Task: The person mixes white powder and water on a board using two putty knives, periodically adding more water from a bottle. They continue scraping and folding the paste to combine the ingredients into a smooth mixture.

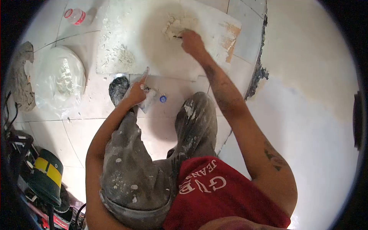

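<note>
My right hand (193,42) is closed at the edge of a whitish plaster mound (175,27) on a pale, plaster-smeared board (153,50). A small dark tip sticks out from its fingers; the rest of what it grips is hidden. Below the board's near edge, my left hand (136,93) is closed with its index finger stretched toward the board. A flat putty knife (147,102) with a white-smeared blade shows beneath that hand. Near it, a blue bottle cap (163,99) lies on the tiles. Rough dried plaster (124,56) sticks to the board's left part.
A clear bag of white powder (63,78) lies at the left, beside a crumpled grey sack (23,76). A plastic bottle (75,17) rests on its side at the upper left. A dark bucket with a yellow band (48,171) stands at the lower left.
</note>
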{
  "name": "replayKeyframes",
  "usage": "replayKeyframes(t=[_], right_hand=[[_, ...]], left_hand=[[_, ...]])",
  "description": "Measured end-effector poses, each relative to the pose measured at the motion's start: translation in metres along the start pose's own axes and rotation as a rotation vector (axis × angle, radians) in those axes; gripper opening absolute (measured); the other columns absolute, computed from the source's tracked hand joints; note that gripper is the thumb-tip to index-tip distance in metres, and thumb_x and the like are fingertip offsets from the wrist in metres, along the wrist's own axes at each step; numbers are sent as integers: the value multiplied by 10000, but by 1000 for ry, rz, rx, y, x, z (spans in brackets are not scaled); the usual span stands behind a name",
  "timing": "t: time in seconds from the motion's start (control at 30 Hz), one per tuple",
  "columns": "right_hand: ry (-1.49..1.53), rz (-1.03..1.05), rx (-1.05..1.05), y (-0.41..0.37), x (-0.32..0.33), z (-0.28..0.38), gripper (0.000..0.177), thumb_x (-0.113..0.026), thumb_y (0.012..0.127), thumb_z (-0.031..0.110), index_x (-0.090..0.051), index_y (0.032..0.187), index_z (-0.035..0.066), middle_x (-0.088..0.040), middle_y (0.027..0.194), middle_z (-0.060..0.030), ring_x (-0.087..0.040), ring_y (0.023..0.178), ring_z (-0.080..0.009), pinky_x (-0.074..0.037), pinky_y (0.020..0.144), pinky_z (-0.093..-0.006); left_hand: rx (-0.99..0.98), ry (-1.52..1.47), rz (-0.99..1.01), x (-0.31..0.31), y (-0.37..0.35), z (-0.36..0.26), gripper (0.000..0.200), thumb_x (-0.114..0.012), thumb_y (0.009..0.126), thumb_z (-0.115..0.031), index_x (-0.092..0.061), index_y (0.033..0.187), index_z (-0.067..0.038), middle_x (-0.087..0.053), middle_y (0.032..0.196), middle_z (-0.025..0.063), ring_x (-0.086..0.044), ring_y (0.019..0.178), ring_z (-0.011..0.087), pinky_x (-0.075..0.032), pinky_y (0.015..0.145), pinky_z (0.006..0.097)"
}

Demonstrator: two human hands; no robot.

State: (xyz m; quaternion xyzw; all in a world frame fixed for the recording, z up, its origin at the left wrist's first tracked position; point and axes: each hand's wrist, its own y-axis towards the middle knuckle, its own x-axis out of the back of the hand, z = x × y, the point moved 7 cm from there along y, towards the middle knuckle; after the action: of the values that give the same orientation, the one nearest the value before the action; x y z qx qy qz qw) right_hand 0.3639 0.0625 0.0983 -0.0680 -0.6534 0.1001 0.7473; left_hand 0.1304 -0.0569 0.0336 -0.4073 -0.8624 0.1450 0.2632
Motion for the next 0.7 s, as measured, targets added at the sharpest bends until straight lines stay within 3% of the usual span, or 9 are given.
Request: replayKeyframes(t=[0.07, 0.17, 0.23, 0.3, 0.4, 0.43, 0.5, 0.6, 0.7], right_hand=[[-22, -112, 104, 4, 16, -9, 256, -517, 685, 52, -590, 923, -5, -594, 938, -191, -581, 878, -350, -463, 745, -472], [-32, -155, 83, 14, -1, -10, 244, -507, 709, 72, -591, 926, -5, -610, 862, -187, -601, 809, -341, -463, 750, -471], [-235, 44, 20, 2, -30, 15, 241, -496, 737, 102, -607, 946, 56, -614, 819, -176, -616, 770, -307, -463, 769, -466], [-271, -229, 262, -16, -31, 26, 231, -508, 751, 131, -608, 944, 52, -617, 831, -167, -617, 779, -290, -460, 772, -478], [-16, -229, 261, -18, -16, -3, 191, -507, 758, 129, -602, 901, 44, -615, 821, -160, -613, 789, -296, -463, 756, -481], [-64, -195, 164, -11, -6, -12, 184, -505, 759, 124, -600, 893, 42, -613, 830, -157, -611, 801, -300, -465, 754, -479], [-155, -110, -39, -3, 20, -21, 171, -499, 761, 115, -597, 877, 38, -610, 848, -152, -606, 825, -308, -467, 749, -475], [-202, -42, -71, 1, -11, -14, 179, -496, 758, 110, -599, 885, 37, -605, 886, -145, -601, 854, -314, -469, 735, -471], [-361, -357, 176, -28, -31, 25, 194, -509, 748, 93, -614, 905, 51, -596, 933, -154, -593, 881, -314, -459, 783, -475]], left_hand=[[-24, 46, -28, -4, 2, 8, 885, -652, 744, -131, -93, 1411, -294, -574, 1009, 258, -525, 974, 455, -425, 851, 456], [-29, 109, -29, -18, 3, 28, 905, -639, 740, -95, -66, 1413, -293, -553, 1050, 277, -510, 1014, 447, -415, 870, 451], [-18, 74, -6, -15, 8, 28, 890, -648, 736, -103, -92, 1413, -258, -527, 1106, 279, -497, 1052, 427, -403, 893, 434], [11, -52, 39, -6, 4, 10, 856, -675, 732, -142, -160, 1414, -190, -488, 1201, 266, -480, 1106, 392, -384, 926, 404], [98, 54, 68, -1, 1, 3, 875, -674, 738, -143, -128, 1419, -198, -510, 1160, 281, -479, 1119, 383, -388, 922, 398], [159, 77, 92, -1, -2, 2, 879, -671, 740, -141, -118, 1420, -201, -514, 1152, 284, -481, 1117, 384, -391, 919, 400], [85, 42, 70, -6, 0, 5, 873, -669, 742, -134, -122, 1419, -198, -516, 1140, 292, -496, 1096, 388, -398, 913, 407], [68, 8, 71, -12, 3, 21, 864, -645, 752, -124, -103, 1414, -243, -524, 1083, 304, -497, 1056, 421, -396, 893, 450], [180, 120, 132, -5, 1, 5, 893, -644, 746, -93, -73, 1417, -243, -529, 1088, 299, -502, 1056, 423, -410, 881, 442]])
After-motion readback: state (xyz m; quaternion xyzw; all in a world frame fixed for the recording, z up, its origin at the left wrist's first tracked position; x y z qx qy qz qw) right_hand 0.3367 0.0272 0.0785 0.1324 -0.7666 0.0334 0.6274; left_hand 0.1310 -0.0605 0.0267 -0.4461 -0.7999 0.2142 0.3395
